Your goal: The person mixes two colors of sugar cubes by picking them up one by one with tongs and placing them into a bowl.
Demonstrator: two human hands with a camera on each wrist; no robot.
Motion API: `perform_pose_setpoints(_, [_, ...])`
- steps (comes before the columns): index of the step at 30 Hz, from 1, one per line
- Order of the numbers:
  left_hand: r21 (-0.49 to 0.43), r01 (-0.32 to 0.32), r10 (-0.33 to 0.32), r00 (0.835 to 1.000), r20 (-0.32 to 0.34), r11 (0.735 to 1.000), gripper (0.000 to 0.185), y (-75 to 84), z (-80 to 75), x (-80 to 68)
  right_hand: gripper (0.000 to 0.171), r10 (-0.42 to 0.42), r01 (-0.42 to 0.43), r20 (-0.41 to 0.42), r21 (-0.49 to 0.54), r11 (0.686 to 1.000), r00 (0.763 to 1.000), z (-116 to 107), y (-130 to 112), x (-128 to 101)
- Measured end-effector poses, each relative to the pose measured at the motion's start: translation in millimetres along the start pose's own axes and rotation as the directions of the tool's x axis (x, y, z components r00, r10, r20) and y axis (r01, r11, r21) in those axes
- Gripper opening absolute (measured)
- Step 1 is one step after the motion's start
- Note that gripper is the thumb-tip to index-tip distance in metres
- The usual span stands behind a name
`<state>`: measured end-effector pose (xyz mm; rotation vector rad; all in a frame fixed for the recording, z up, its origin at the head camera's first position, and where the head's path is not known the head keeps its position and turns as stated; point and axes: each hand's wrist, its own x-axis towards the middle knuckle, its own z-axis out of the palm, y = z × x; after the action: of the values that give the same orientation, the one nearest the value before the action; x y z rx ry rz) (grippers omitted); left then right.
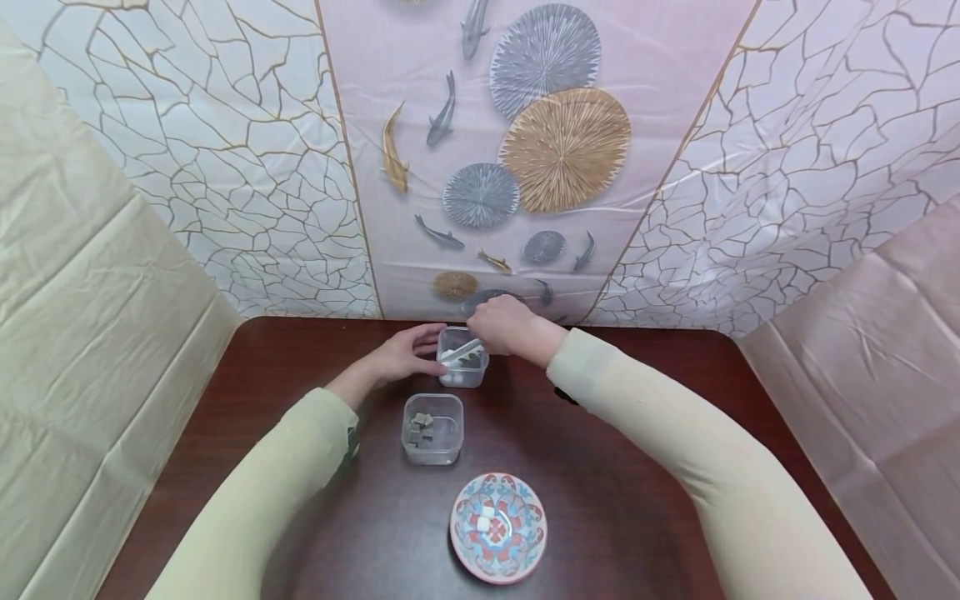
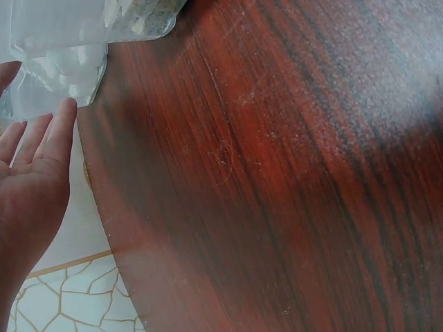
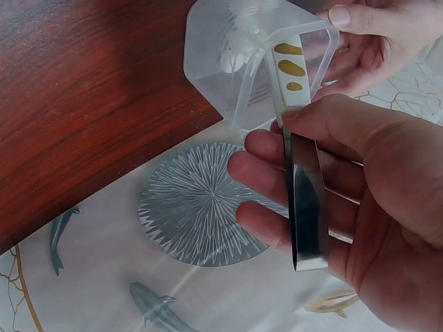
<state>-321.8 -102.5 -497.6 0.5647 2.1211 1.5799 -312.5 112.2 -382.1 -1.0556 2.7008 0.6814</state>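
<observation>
My left hand cups the left side of a small clear plastic container at the far edge of the table, thumb on the near side and fingers on the far side. Its straight fingers lie against the container wall. My right hand grips metal tongs with white, gold-spotted tips that reach down into the container. White pieces lie at its bottom. Whether the tips hold a piece is unclear.
A second clear container with dark cubes stands nearer me. A patterned plate with white cubes sits at the front. The dark wooden table is walled by patterned sheets on three sides.
</observation>
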Motion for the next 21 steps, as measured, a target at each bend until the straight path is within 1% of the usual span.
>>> perform_pose_setpoints(5, [-0.004, -0.005, 0.005, 1.0, 0.005, 1.0, 0.083, 0.4, 0.2, 0.0, 0.012, -0.002, 0.001, -0.016, -0.017, 1.0, 1.0, 0, -2, 0])
perform_pose_setpoints(10, [-0.015, -0.006, 0.006, 1.0, 0.009, 1.0, 0.083, 0.4, 0.6, -0.6, 0.016, -0.011, 0.011, -0.018, -0.004, 1.0, 1.0, -1, -2, -5])
perform_pose_setpoints(13, [-0.02, -0.011, 0.011, 1.0, 0.008, 1.0, 0.083, -0.4, 0.9, 0.0, 0.017, -0.013, 0.012, -0.035, -0.003, 1.0, 0.999, 0, 1, -10])
perform_pose_setpoints(21, [-0.034, -0.02, 0.021, 1.0, 0.008, 0.999, 0.082, -3.1, -0.4, 1.3, 0.016, 0.006, -0.001, -0.099, 0.048, 0.999, 0.995, -4, 13, -31])
